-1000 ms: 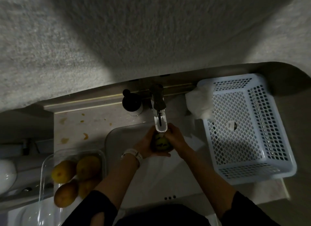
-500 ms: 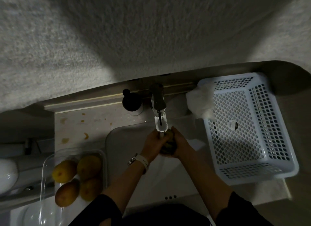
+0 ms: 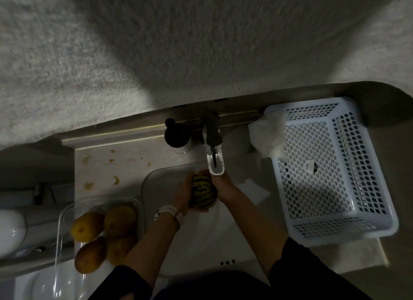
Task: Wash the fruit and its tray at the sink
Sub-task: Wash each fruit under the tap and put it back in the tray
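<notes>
the whole scene is looking dim and underexposed, with grain showing across the rough grey textured wall [image 3: 201, 42]. a patch of light is falling on that wall at the far left, while a broad soft shadow is darkening its middle. wide-angle distortion is bending the pale stone counter edge [image 3: 134, 129] and the corners. the white perforated plastic basket [image 3: 335, 172] on the right is catching the most light. a faint glare is glinting on the clear plastic fruit tray [image 3: 59, 243] at the near left. the near edge is sinking into black.
</notes>
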Available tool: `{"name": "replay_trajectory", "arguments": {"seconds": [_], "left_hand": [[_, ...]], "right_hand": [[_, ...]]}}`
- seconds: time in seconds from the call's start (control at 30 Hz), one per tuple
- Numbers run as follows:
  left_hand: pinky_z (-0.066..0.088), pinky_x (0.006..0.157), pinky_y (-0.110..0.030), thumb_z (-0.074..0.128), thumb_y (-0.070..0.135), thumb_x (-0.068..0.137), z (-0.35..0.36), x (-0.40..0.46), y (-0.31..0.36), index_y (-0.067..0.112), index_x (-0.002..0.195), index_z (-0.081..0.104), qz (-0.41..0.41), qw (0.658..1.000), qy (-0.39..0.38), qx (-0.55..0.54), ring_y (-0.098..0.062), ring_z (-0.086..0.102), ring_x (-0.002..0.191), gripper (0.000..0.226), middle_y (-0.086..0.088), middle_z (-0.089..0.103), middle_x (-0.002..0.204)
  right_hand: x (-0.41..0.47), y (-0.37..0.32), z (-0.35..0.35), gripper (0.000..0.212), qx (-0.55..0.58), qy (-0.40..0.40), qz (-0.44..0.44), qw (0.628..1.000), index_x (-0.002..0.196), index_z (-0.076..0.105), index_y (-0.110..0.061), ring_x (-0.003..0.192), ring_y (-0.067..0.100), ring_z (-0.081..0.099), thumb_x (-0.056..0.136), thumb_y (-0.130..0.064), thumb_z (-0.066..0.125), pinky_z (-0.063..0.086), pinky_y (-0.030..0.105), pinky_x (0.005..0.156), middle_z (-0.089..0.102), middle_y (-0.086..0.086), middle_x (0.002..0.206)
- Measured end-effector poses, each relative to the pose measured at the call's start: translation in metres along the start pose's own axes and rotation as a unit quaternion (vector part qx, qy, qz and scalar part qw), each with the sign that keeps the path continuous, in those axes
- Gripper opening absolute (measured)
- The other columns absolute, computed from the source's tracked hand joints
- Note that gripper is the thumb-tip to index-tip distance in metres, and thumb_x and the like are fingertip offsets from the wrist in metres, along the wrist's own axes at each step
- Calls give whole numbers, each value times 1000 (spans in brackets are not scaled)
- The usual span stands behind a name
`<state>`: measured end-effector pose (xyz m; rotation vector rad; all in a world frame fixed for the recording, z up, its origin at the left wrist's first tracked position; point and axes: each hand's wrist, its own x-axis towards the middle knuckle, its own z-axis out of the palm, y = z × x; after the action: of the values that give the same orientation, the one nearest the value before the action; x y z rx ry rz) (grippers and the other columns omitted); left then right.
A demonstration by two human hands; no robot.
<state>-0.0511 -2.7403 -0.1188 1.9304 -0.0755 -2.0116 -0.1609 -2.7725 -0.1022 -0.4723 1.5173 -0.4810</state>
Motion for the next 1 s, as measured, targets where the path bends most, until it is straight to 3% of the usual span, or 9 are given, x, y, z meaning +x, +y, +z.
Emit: {"name": "replay_trajectory", "arguments": {"seconds": [0.1, 0.27, 0.33, 0.47, 0.57, 0.67, 0.83, 0.9, 1.0], "left_hand": [[56, 56, -49, 40, 60, 94, -10, -3, -2, 6, 121, 60, -5, 1000, 10, -18, -43, 66, 90, 65, -24, 65, 113], [52, 74, -51, 37, 55, 98, -19, -6, 1, 4, 134, 49, -9, 998, -12, -57, -42, 57, 113, 63, -22, 56, 129], [46, 81, -54, 33, 53, 99, -17, -11, 6, 5, 133, 48, -35, 995, -23, -88, -43, 50, 122, 61, -23, 52, 133], [53, 65, -50, 49, 49, 96, -14, -10, 12, 16, 98, 57, -6, 999, 9, -41, -38, 61, 87, 34, -16, 61, 98], [54, 73, -56, 44, 60, 93, -6, -8, 14, 9, 114, 57, -20, 998, -26, -53, -42, 63, 99, 57, -22, 63, 113], [56, 70, -52, 36, 67, 92, 5, -2, 15, 14, 125, 57, -5, 995, -78, -54, -43, 64, 100, 65, -21, 64, 118], [55, 63, -49, 46, 70, 80, 21, -1, 21, 21, 118, 58, -27, 991, -131, -27, -39, 63, 97, 63, -16, 62, 117], [54, 67, -50, 48, 73, 71, 25, 0, 20, 18, 123, 57, -31, 987, -158, -22, -37, 62, 100, 75, -16, 59, 124], [55, 77, -51, 53, 71, 68, 32, 0, 17, 16, 114, 64, -42, 981, -190, -19, -33, 66, 98, 73, -14, 66, 117]], "right_hand": [[6, -2, 0, 46, 55, 4, 46, 997, 106, 62, 9, 100, 45, 61, 95, -36, 56, 46, 57, 95, 61, 35, 104], [18, 2, 9, 22, 96, 34, 79, 992, 78, 56, -5, 64, 20, 52, 94, -19, 59, 51, 42, 84, 54, 10, 75], [20, 5, 12, 24, 57, 67, 31, 996, 75, 56, -7, 66, 20, 53, 94, -19, 59, 50, 47, 86, 55, 8, 74], [11, 5, 16, 35, 27, 59, -75, 995, 98, 65, -4, 89, 31, 63, 98, -36, 49, 52, 48, 85, 67, 17, 95], [1, 7, 9, 37, 52, 35, -100, 993, 91, 65, -5, 84, 30, 63, 98, -37, 49, 53, 40, 76, 66, 16, 88], [-6, 16, 1, 46, 56, 16, -47, 997, 101, 68, -4, 96, 33, 67, 91, -47, 55, 54, 45, 86, 70, 19, 101], [-9, 24, -17, 36, 86, 88, -45, 991, 84, 66, -18, 87, 20, 64, 101, -32, 39, 51, 31, 75, 69, 3, 84], [-11, 29, -23, 32, 37, 111, -89, 989, 91, 65, -20, 87, 16, 64, 100, -36, 40, 47, 26, 70, 69, -1, 88], [-11, 40, -32, 24, -78, 114, -164, 977, 112, 57, -29, 98, 16, 63, 93, -43, 51, 52, 38, 84, 65, -2, 108]]}}
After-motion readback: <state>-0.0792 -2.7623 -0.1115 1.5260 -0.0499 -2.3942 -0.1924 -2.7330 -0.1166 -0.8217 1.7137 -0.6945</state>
